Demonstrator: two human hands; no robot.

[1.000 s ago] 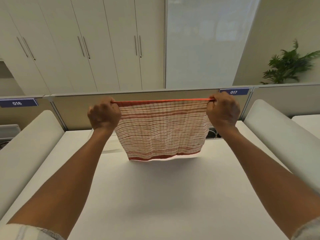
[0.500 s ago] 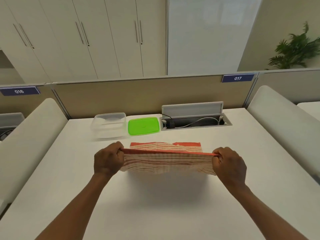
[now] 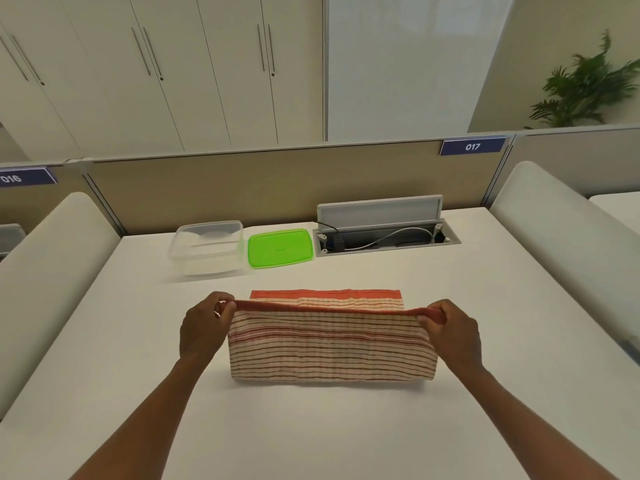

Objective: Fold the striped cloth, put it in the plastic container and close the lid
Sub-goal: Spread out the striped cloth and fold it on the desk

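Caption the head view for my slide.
Both hands, left hand and right hand, pinch the striped cloth mid-fold on the table.

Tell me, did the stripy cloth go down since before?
Yes. The striped cloth dropped from up in front of the desk divider onto the table, both hands still holding its top edge.

**Red stripes, green lid, white table**

The striped cloth (image 3: pixel 332 344) is cream with thin red-brown lines and a solid red band along each long edge. The lid (image 3: pixel 280 248) is bright lime green; the plastic container (image 3: pixel 207 249) is clear and colourless. The table (image 3: pixel 311 427) is plain white. The divider panel (image 3: pixel 214 188) is beige, its number tags (image 3: pixel 472 146) dark blue with white digits.
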